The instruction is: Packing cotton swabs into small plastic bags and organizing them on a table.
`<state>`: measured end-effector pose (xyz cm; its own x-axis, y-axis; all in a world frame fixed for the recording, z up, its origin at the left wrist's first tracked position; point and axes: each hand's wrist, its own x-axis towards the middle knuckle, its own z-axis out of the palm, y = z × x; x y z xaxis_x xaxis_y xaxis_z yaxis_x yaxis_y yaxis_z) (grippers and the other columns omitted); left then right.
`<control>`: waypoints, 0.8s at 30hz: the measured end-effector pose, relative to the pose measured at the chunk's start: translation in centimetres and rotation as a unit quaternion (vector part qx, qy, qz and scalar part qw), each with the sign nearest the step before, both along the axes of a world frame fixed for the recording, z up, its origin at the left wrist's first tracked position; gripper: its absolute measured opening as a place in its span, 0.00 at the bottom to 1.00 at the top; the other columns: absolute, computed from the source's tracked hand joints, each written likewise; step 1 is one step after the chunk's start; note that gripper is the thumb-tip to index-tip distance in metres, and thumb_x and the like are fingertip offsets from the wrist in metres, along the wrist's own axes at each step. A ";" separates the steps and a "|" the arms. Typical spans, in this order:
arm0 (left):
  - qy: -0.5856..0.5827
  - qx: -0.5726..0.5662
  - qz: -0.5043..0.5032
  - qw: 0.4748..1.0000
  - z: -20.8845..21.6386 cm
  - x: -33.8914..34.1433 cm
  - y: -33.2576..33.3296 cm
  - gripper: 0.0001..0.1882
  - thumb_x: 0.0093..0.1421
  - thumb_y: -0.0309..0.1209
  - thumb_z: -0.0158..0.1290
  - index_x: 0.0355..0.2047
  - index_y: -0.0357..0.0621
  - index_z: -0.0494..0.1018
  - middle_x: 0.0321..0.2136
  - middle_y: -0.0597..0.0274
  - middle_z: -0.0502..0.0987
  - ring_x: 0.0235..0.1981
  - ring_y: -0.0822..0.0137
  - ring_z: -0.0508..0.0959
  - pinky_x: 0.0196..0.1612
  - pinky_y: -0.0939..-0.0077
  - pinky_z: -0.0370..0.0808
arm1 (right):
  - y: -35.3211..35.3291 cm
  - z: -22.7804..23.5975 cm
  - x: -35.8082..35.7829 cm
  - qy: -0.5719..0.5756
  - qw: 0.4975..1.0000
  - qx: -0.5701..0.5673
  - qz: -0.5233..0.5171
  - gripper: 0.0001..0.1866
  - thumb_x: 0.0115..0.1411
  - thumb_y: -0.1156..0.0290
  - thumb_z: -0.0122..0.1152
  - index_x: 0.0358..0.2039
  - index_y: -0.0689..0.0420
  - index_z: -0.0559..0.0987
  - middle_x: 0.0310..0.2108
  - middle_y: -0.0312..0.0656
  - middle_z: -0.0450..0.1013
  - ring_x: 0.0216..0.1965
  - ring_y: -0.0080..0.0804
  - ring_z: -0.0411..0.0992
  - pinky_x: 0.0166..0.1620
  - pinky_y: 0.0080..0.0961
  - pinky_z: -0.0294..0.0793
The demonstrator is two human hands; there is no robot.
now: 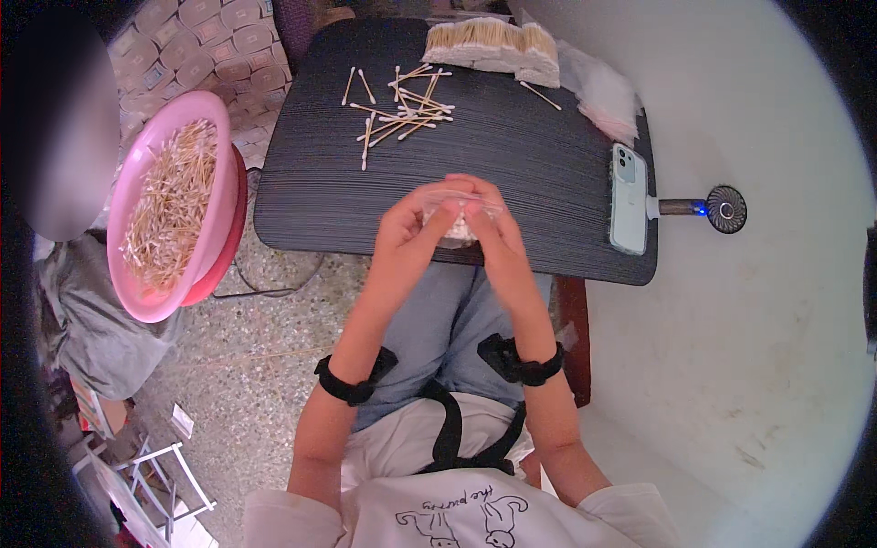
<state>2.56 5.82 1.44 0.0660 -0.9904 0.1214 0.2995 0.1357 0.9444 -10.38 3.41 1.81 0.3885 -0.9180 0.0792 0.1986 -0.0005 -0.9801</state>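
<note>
Over the near edge of the dark table [512, 173], my two hands grip one small clear plastic bag [459, 239] with white-tipped cotton swabs inside. My left hand [408, 224] pinches the bag's left side near its top. My right hand [494, 228] pinches the right side, thumb close to the other thumb. The fingertips behind the bag are partly hidden. Farther off on the table lie several loose cotton swabs [411, 111] with wooden sticks. Filled bags of cotton swabs [491, 46] stand in a row at the far edge.
A pink basin [222, 151] heaped with cotton swabs stands at the left, beside the table. Flat clear plastic bags [605, 91] lie at the far right corner. A phone [628, 201] rests at the right edge near a small fan [726, 209]. A white wall [731, 338] borders the right.
</note>
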 end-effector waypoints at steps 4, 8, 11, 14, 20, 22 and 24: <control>0.036 0.037 -0.018 0.999 0.2 0.3 -0.3 0.13 0.63 0.28 0.49 0.46 0.34 0.74 0.44 0.60 0.77 0.45 0.73 0.75 0.50 0.79 0.68 | -0.1 0.1 0.2 -0.043 0.998 0.038 -0.012 0.21 0.68 0.63 0.43 0.56 0.61 0.66 0.48 0.39 0.69 0.49 0.23 0.67 0.54 0.20 0.62; 0.073 0.055 -0.041 0.995 0.0 0.2 -0.4 0.14 0.63 0.27 0.50 0.47 0.34 0.73 0.43 0.60 0.77 0.44 0.75 0.75 0.49 0.81 0.70 | -0.2 -0.4 0.1 -0.052 0.998 0.036 -0.014 0.20 0.68 0.63 0.42 0.56 0.60 0.65 0.48 0.40 0.69 0.49 0.24 0.67 0.54 0.21 0.63; 0.022 0.031 0.005 0.999 -0.4 -0.2 -0.1 0.13 0.63 0.28 0.51 0.45 0.34 0.74 0.39 0.62 0.78 0.39 0.77 0.75 0.44 0.83 0.71 | -0.1 -0.3 0.0 -0.071 0.995 0.069 -0.007 0.18 0.67 0.63 0.45 0.53 0.59 0.68 0.47 0.38 0.69 0.49 0.24 0.66 0.53 0.19 0.63; -0.127 0.026 0.069 0.989 -0.1 0.6 0.2 0.12 0.63 0.31 0.52 0.39 0.33 0.77 0.31 0.66 0.79 0.31 0.80 0.75 0.34 0.85 0.71 | 0.5 -0.1 0.0 -0.006 0.998 0.032 -0.048 0.18 0.67 0.63 0.49 0.52 0.60 0.70 0.46 0.38 0.70 0.48 0.23 0.67 0.52 0.20 0.65; -0.080 0.080 0.143 0.983 0.6 -0.3 0.7 0.14 0.63 0.35 0.54 0.33 0.33 0.78 0.22 0.68 0.78 0.23 0.83 0.73 0.25 0.86 0.68 | 2.1 -0.1 -1.5 0.042 0.998 -0.043 -0.028 0.17 0.65 0.64 0.55 0.50 0.61 0.72 0.41 0.37 0.74 0.41 0.19 0.70 0.44 0.19 0.69; -0.041 0.116 0.112 0.986 0.9 -0.5 1.0 0.13 0.62 0.34 0.55 0.35 0.33 0.78 0.26 0.65 0.79 0.25 0.82 0.75 0.28 0.86 0.70 | 2.3 -0.1 -1.9 0.097 0.995 -0.002 -0.038 0.17 0.65 0.63 0.55 0.48 0.62 0.74 0.34 0.35 0.75 0.34 0.16 0.70 0.37 0.16 0.70; 0.027 0.077 0.088 0.993 0.9 -1.1 1.2 0.13 0.61 0.30 0.57 0.42 0.33 0.75 0.33 0.62 0.80 0.32 0.78 0.78 0.34 0.85 0.74 | 2.4 0.2 -2.0 0.094 0.994 0.009 -0.056 0.16 0.66 0.63 0.54 0.47 0.62 0.74 0.32 0.34 0.75 0.33 0.15 0.69 0.35 0.16 0.69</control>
<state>1.42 7.04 2.38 0.2424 -0.9694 -0.0390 0.3350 0.0459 0.9411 -12.41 5.84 1.98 0.2901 -0.9570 -0.0026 0.0124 0.0064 -0.9999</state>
